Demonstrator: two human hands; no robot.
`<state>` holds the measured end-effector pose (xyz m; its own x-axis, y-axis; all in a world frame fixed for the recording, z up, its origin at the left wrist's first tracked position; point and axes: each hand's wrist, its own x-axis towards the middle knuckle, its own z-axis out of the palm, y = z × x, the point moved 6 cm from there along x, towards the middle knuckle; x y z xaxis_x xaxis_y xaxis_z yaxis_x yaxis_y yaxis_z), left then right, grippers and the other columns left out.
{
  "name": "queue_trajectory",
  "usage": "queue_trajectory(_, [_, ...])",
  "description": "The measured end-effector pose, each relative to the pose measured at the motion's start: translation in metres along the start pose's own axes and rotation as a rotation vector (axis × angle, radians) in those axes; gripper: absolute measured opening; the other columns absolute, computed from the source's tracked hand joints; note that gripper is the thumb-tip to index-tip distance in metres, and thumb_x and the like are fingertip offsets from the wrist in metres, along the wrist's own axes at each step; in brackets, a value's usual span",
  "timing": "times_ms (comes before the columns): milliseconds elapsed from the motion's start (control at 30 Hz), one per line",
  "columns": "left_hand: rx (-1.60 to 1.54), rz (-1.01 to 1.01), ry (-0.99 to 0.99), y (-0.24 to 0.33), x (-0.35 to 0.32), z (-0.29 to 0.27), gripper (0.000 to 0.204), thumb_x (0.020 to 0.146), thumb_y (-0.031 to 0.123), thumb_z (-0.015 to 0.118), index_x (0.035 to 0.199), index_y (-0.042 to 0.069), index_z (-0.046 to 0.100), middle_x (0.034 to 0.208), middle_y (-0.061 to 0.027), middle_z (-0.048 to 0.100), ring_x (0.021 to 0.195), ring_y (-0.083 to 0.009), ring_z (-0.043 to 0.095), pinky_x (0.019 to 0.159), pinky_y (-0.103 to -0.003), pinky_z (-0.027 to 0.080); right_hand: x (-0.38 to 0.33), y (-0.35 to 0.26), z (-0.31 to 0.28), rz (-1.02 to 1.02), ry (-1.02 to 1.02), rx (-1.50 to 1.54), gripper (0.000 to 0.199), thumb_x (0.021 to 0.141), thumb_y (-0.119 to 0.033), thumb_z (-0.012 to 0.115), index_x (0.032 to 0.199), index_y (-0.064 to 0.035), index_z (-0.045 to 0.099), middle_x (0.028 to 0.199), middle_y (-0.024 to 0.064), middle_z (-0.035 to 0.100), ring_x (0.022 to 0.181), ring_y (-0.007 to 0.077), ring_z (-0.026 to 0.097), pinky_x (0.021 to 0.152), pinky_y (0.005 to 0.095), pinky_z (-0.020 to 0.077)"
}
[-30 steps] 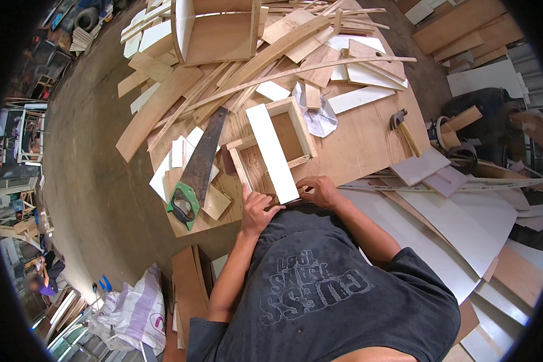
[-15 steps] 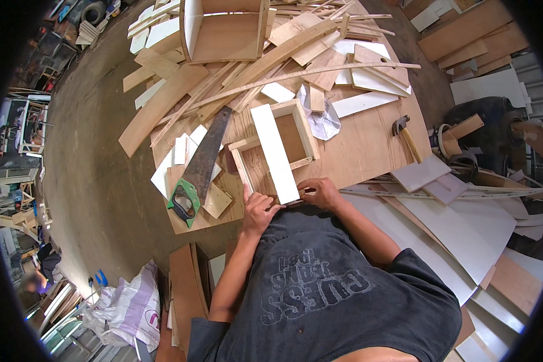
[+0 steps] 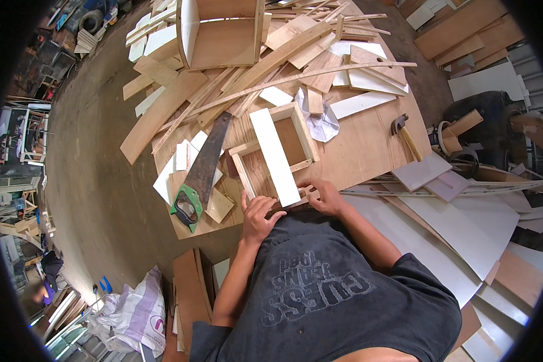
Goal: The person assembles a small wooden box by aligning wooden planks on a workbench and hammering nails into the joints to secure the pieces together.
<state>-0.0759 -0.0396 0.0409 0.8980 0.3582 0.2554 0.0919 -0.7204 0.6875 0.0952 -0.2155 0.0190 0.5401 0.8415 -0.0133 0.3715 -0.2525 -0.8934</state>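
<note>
A small wooden box frame (image 3: 308, 132) lies at the near edge of the plywood table, with a divider across its inside. Across its top rests a long white board (image 3: 274, 155), whose near end lies between my hands. My left hand (image 3: 260, 218) grips the frame's near left corner, thumb pointing towards the board. On the other side, my right hand (image 3: 324, 197) has its fingers bent around the near edge, close beside the board's end. Its fingertips are partly hidden. A handsaw (image 3: 207, 158) with a green handle lies left of the frame.
On the right part of the table (image 3: 362, 145) lies a hammer (image 3: 408, 137). Wood strips and offcuts (image 3: 271, 60) heap up at the back, beside an open wooden box (image 3: 225, 42). White panels (image 3: 440, 223) lean at the right, and a plastic sack (image 3: 136, 314) stands lower left.
My right hand has shifted slightly at the near edge, and a bit more wood shows under its fingers. The left hand keeps its place; the whole view has moved a little.
</note>
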Motion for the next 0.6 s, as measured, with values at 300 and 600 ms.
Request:
queue_trajectory(300, [-0.078,-0.007,-0.015,-0.012,-0.007,0.010,0.030,0.080,0.024,0.092,0.102,0.008,0.080,0.101,-0.0060,0.079,0.101,-0.0246,0.074,0.128,-0.057,0.031,0.020,0.009,0.027,0.374,0.011,0.229,0.045,0.103,-0.027,0.076,0.138,-0.0014,0.069,0.115,0.0162,0.080,0.100,0.0245,0.076,0.086,0.0379,0.0606])
queue_trajectory(600, [-0.071,0.008,-0.018,-0.015,-0.006,0.009,0.024,0.081,0.019,0.091,0.102,0.010,0.080,0.099,-0.0038,0.078,0.099,-0.0222,0.075,0.128,-0.055,0.030,0.023,0.006,0.024,0.425,-0.045,0.220,0.043,0.101,-0.023,0.077,0.139,-0.0028,0.072,0.105,0.0153,0.081,0.089,0.0189,0.075,0.081,0.0356,0.0595])
